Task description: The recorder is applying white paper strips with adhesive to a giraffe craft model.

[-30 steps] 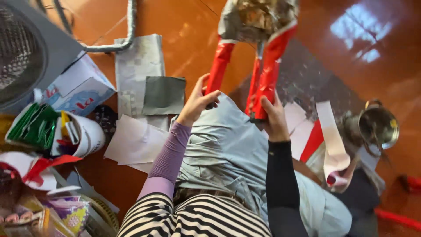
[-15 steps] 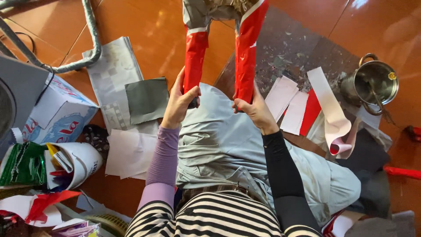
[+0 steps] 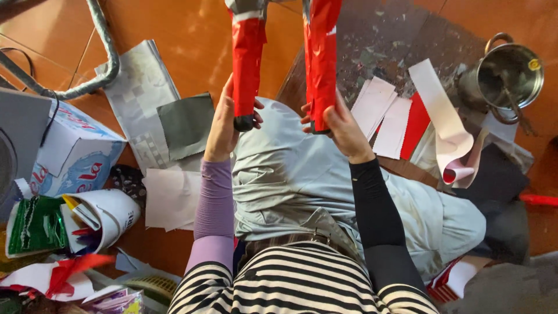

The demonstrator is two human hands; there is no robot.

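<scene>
Red-wrapped rods: two rods, left rod (image 3: 247,64) and right rod (image 3: 321,58), are held upright above the lap.
Left hand (image 3: 224,125): closed around the left rod's dark lower end.
Right hand (image 3: 342,125): closed around the right rod's base.
Paper sheets (image 3: 386,113): white and red, spread on the floor to the right.
Steel pot (image 3: 507,75): set beyond the sheets.
Cardboard box (image 3: 70,151): seen far left.

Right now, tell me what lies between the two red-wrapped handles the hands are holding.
In the head view, nothing sits between the left red handle and the right red handle; the gap shows only bare orange floor behind, and pale trousers lower down.
</scene>
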